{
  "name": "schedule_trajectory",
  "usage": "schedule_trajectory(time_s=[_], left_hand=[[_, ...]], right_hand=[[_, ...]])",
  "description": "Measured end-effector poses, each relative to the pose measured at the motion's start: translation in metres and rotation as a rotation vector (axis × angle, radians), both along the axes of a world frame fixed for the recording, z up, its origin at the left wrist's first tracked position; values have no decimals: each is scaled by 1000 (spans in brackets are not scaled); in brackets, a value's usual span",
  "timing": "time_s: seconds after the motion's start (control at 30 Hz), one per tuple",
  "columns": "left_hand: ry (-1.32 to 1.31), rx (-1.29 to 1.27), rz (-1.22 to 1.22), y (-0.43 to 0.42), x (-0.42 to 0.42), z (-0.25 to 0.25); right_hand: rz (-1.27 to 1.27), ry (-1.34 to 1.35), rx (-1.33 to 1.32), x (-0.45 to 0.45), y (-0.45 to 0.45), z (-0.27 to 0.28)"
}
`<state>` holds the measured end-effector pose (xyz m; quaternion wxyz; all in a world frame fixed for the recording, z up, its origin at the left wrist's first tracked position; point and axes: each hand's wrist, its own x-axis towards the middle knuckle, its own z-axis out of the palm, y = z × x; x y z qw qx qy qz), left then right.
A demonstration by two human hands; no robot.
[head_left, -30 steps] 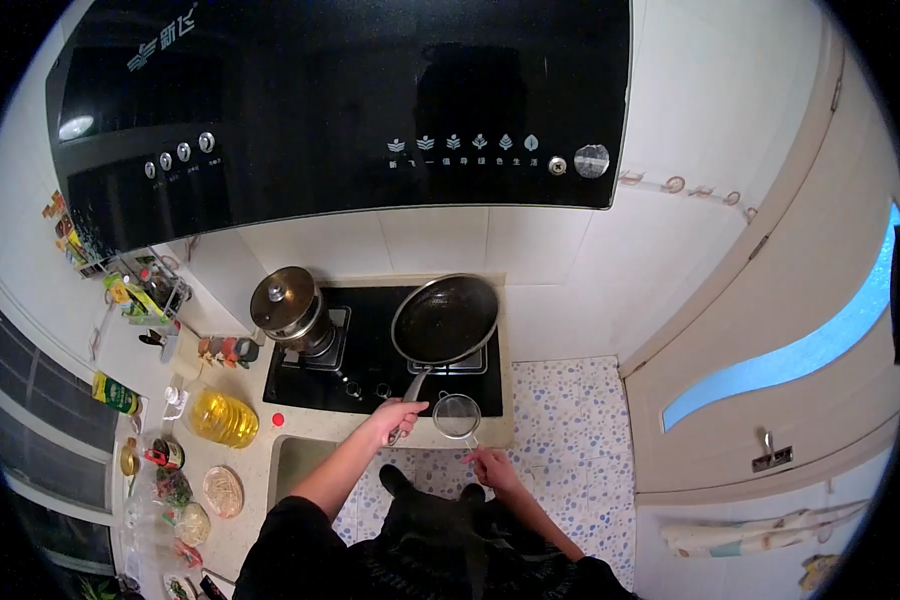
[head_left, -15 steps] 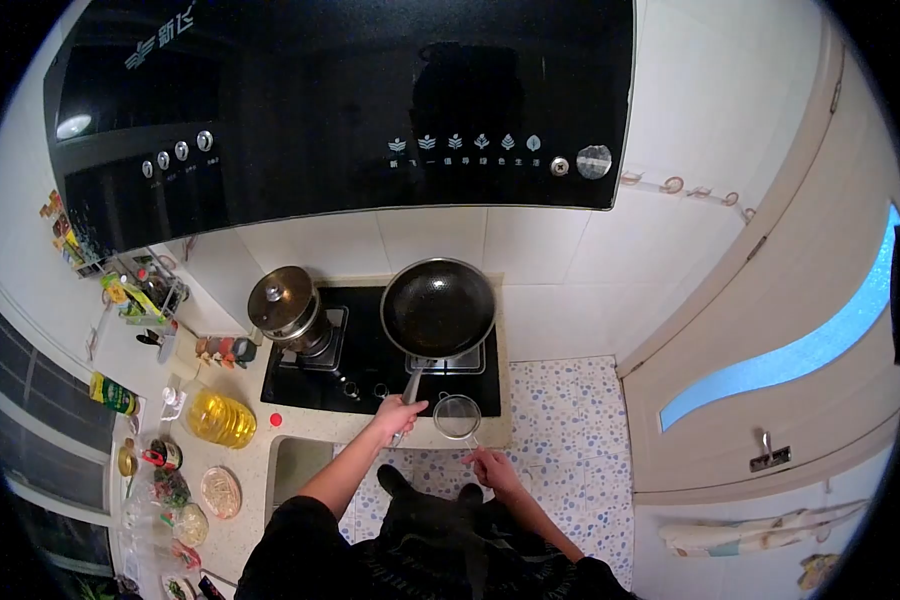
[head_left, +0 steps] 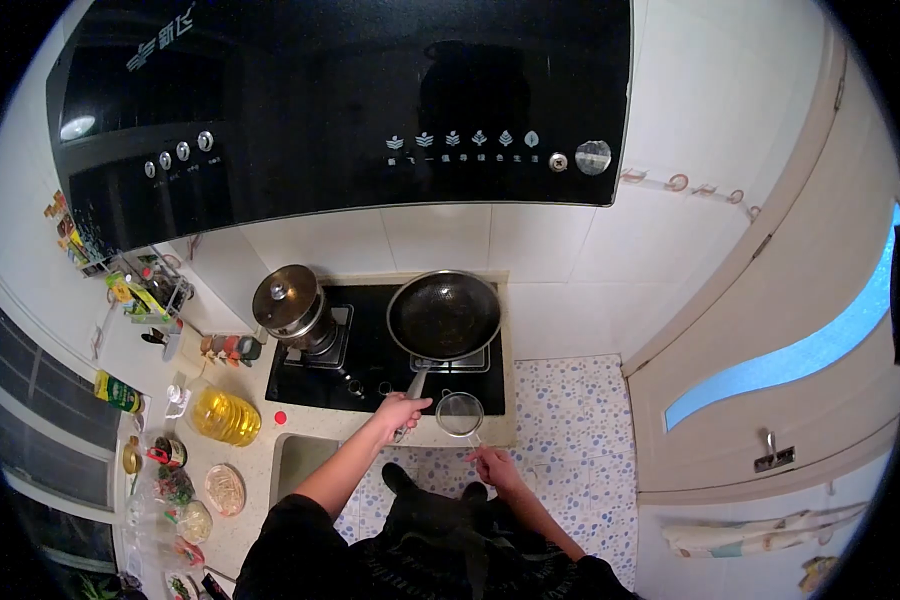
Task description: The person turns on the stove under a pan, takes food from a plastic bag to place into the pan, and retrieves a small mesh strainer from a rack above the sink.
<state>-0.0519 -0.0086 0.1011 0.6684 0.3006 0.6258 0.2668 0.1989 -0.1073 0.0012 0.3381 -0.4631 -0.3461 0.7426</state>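
Left hand (head_left: 403,410): grip curled around the handle of the wok (head_left: 444,315)
Right hand (head_left: 492,465): grip pinching the handle of the strainer (head_left: 459,413)
Wok: over the right side of the stove (head_left: 370,342), towards its back-right corner
Strainer: above the front edge of the table (head_left: 295,416), near its front-right corner
Lidded pot (head_left: 288,300): at the stove's back-left corner

1 left hand (head_left: 401,412), 1 right hand (head_left: 494,467), that makes 2! 1 wok (head_left: 444,318), 1 strainer (head_left: 460,414), and here's 1 lidded pot (head_left: 292,305). 1 hob (head_left: 368,322) showing 2 knobs (head_left: 354,387), 1 hood (head_left: 320,85) carrying 4 silver buttons (head_left: 182,151) and, yes, 6 leaf emblems (head_left: 478,138)! Over to 1 oil jug (head_left: 226,415), 1 red disc (head_left: 280,418), 1 sink (head_left: 300,465); there they are, 2 dark shoes (head_left: 400,480), then 1 door (head_left: 740,330), 1 door handle (head_left: 773,456).
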Motion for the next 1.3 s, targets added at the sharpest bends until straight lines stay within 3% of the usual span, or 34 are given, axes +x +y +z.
schedule_trajectory(time_s=[0.63,1.3], left_hand=[[-34,-86,-8,1,3,-8],[32,19,-24,-3,6,-43]], right_hand=[[9,31,-19,2,-4,-2],[-12,-12,-6,3,-1,-15]])
